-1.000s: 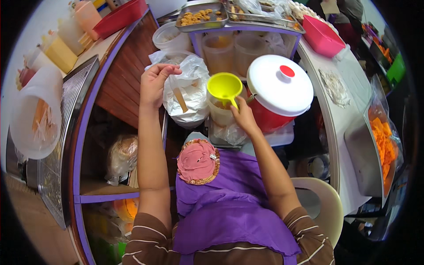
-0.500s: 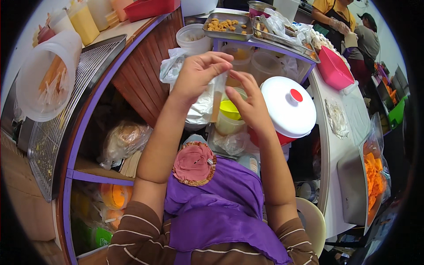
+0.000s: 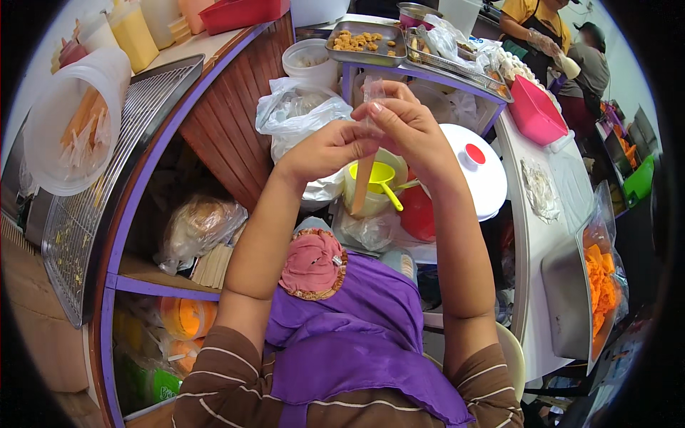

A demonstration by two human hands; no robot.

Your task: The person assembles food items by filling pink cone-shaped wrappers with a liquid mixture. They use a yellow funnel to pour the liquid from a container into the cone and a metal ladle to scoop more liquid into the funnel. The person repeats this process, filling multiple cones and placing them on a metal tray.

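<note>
A slim plastic bag (image 3: 362,182) with brown contents is pinched near its top in the grip of the left hand (image 3: 330,151) and right hand (image 3: 405,128), held over a tub (image 3: 374,206) where a yellow ladle (image 3: 382,174) is seen.

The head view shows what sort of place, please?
Probably a small food-preparation kitchen, judging by the squeeze bottles, the metal tray of browned pieces and a co-worker's gloved hand.

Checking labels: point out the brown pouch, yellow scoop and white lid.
Brown pouch (image 3: 362,184), head view: brown lower part.
Yellow scoop (image 3: 383,172), head view: inside of bowl.
White lid (image 3: 484,180), head view: top surface.
</note>
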